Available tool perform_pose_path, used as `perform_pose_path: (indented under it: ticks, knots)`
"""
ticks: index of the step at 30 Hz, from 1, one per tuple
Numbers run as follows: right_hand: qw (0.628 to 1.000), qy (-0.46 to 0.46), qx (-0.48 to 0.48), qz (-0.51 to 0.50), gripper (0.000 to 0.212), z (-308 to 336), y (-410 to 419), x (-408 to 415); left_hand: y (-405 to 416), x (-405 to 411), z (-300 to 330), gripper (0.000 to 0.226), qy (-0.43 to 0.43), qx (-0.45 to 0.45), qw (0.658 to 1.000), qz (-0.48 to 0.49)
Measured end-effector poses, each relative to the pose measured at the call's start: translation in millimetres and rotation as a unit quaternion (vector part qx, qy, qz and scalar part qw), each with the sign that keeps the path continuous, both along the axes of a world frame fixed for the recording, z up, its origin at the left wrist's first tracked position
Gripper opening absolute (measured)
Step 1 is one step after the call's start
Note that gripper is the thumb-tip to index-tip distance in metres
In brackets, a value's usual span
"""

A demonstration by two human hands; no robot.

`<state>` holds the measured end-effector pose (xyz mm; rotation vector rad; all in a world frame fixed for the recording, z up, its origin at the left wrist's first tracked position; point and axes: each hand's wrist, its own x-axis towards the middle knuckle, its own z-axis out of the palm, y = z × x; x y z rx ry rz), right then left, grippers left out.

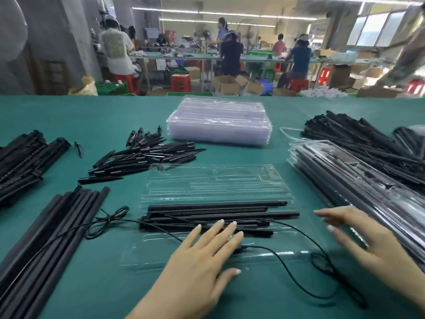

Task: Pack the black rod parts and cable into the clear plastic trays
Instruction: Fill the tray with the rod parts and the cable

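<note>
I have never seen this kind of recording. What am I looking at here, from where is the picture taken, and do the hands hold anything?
There is no machine. A person wears a camera on the head, so this single picture looks forward and down at that person's own two hands above a green table.

The left hand lies flat, fingers straight, on black rods that sit in an open clear tray. The right hand is open beside the tray and holds nothing. A thin black cable runs loosely across the tray and the table.

Around them are supplies: a stack of empty trays behind, short pointed parts at left, long rods at near left, and packed trays at right. Other workers sit far behind.
</note>
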<state>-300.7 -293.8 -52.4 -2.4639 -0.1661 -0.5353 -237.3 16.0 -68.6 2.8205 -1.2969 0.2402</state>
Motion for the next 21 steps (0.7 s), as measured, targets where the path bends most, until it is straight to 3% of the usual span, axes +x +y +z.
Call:
perform_pose_path:
  ticks: [4, 6, 9, 13, 18, 21]
  knots:
    - [0.978, 0.173, -0.102, 0.062, 0.078, -15, -16, -43, -10, 9, -3, 0.066, 0.05, 0.028, 0.998, 0.034]
    - [0.974, 0.144, -0.167, 0.054, 0.064, -26, -14, -48, -16, 17, -5, 0.07, 0.092, -0.014, 0.996, 0.008]
    - [0.992, 0.016, -0.124, 0.005, 0.019, -26, -2, -44, -28, 23, -12, 0.072, 0.13, -0.033, 0.991, -0.01]
    - [0.991, -0.067, -0.014, -0.114, 0.047, -20, 4, -30, -52, 24, -13, 0.072, 0.118, -0.017, 0.992, -0.047]
    - [0.983, -0.115, 0.047, -0.137, 0.044, -10, 15, -5, -77, 39, -20, 0.063, 0.155, -0.027, 0.987, -0.027]
    - [0.963, -0.152, 0.191, -0.113, 0.031, -7, 26, 12, -78, 43, -27, 0.06, 0.172, -0.014, 0.985, -0.015]
